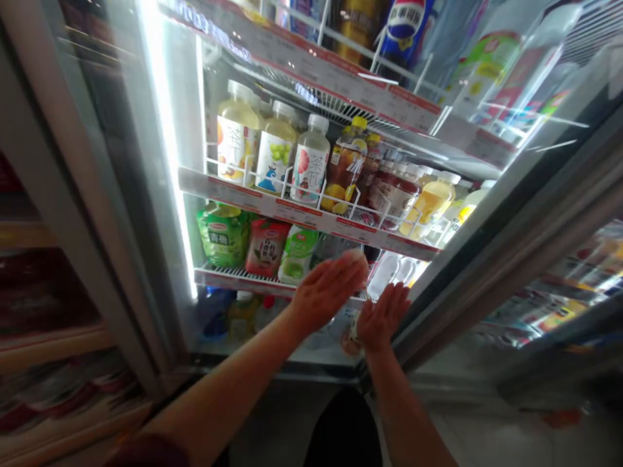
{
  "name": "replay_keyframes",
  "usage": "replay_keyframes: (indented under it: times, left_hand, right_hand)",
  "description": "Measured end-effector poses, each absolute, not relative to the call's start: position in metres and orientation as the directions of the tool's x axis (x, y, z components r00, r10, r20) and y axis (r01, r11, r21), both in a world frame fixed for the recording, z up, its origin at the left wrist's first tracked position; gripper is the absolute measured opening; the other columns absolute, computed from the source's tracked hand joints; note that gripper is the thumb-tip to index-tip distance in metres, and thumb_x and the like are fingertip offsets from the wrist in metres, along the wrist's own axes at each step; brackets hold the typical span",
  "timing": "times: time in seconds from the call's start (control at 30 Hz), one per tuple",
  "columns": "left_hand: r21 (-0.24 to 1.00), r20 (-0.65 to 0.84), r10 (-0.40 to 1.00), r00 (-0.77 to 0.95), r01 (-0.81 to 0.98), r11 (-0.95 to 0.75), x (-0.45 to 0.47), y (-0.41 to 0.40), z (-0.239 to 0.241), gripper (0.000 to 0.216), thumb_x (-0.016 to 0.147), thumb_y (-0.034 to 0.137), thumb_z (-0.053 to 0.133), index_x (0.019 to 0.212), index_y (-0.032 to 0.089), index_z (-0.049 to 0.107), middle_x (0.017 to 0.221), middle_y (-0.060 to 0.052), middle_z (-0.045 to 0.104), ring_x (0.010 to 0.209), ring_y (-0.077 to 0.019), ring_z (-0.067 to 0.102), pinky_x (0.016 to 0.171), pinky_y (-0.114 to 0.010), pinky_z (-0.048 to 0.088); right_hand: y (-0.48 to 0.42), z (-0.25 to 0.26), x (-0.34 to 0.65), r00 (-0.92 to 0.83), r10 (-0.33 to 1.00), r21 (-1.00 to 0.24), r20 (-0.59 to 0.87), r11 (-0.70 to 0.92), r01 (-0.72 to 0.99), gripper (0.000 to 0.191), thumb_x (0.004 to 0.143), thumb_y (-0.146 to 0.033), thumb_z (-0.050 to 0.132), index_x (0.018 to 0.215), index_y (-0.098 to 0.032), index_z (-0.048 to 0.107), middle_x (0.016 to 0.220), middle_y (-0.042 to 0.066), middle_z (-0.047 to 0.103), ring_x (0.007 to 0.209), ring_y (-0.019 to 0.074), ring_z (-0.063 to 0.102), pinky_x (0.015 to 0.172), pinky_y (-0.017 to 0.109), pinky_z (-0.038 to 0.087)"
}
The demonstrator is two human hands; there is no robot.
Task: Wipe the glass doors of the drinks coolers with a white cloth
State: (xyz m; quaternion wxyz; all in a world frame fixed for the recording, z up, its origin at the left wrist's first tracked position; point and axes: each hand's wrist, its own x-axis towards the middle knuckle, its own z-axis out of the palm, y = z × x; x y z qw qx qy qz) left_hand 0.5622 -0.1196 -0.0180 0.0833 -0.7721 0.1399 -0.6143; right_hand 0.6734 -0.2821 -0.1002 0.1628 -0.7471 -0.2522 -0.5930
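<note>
My left hand (331,285) reaches in front of the lower shelf of a lit drinks cooler, its fingers stretched out side by side. A pale pinkish blur shows at its fingertips; I cannot make out what it is. My right hand (382,318) is raised beside the door frame, with fingers straight and palm turned away. Just left of it is a small brownish shape (350,340), too smeared to name. Behind the hands stand a green pouch (298,253), a red pouch (267,246) and a larger green pack (222,235) on the lower shelf.
Bottled teas (311,159) fill the middle shelf behind a low wire rail. More bottles, among them a blue Pepsi bottle (406,29), stand on the top shelf. A metal door frame (487,253) slants along the right. Packed shelves (73,340) are at the left.
</note>
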Motion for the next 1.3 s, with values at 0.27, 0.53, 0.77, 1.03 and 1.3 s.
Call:
replay_keyframes:
  times: [0.27, 0.53, 0.77, 1.03, 1.3]
  left_hand:
    - [-0.303, 0.923, -0.331, 0.196, -0.159, -0.940, 0.570, -0.131, -0.021, 0.039, 0.100, 0.019, 0.046, 0.138, 0.022, 0.055, 0.149, 0.002, 0.050, 0.148, -0.0136, 0.029, 0.122, -0.028, 0.026]
    - [-0.183, 0.975, -0.177, 0.135, 0.032, -0.983, 0.543, -0.074, 0.003, 0.049, 0.100, 0.018, 0.046, 0.149, 0.021, 0.041, 0.151, -0.001, 0.049, 0.147, -0.0166, 0.032, 0.122, -0.035, 0.026]
    - [-0.184, 0.975, -0.184, 0.123, -0.012, -0.983, 0.542, -0.083, -0.052, 0.051, 0.096, 0.009, 0.045, 0.146, 0.018, 0.046, 0.145, -0.005, 0.055, 0.149, -0.0164, 0.027, 0.121, -0.034, 0.028]
    - [-0.124, 0.982, -0.112, 0.154, 0.068, -0.990, 0.517, -0.032, -0.037, 0.050, 0.097, 0.015, 0.051, 0.147, 0.024, 0.045, 0.144, -0.002, 0.056, 0.148, -0.0201, 0.032, 0.119, -0.040, 0.032]
    - [-0.105, 0.969, -0.087, 0.231, 0.068, -0.992, 0.512, -0.049, -0.070, 0.059, 0.096, 0.018, 0.052, 0.153, 0.018, 0.035, 0.145, -0.008, 0.054, 0.148, -0.0219, 0.030, 0.121, -0.037, 0.026]
  right_hand:
    - [-0.282, -0.102, 0.674, 0.141, 0.183, 0.068, 0.973, -0.809, 0.584, 0.068, 0.100, -0.025, 0.036, 0.159, -0.010, 0.008, 0.163, 0.026, 0.020, 0.153, 0.0372, 0.013, 0.114, 0.069, 0.027]
    - [-0.285, -0.103, 0.672, 0.175, 0.193, 0.046, 0.966, -0.788, 0.614, 0.071, 0.099, -0.025, 0.041, 0.160, -0.013, 0.007, 0.164, 0.024, 0.018, 0.153, 0.0384, 0.013, 0.115, 0.070, 0.025]
    - [-0.281, -0.108, 0.672, 0.173, 0.142, 0.006, 0.975, -0.789, 0.615, 0.070, 0.099, -0.025, 0.041, 0.160, -0.012, 0.009, 0.163, 0.025, 0.021, 0.153, 0.0392, 0.015, 0.115, 0.071, 0.024]
    - [-0.286, -0.109, 0.675, 0.124, 0.174, 0.060, 0.977, -0.780, 0.623, 0.070, 0.098, -0.024, 0.045, 0.159, -0.011, 0.013, 0.162, 0.025, 0.024, 0.152, 0.0380, 0.017, 0.115, 0.069, 0.027]
    - [-0.276, -0.086, 0.649, 0.113, 0.119, -0.001, 0.986, -0.684, 0.729, 0.071, 0.096, -0.020, 0.050, 0.158, -0.014, 0.018, 0.162, 0.024, 0.025, 0.151, 0.0383, 0.023, 0.115, 0.069, 0.024]
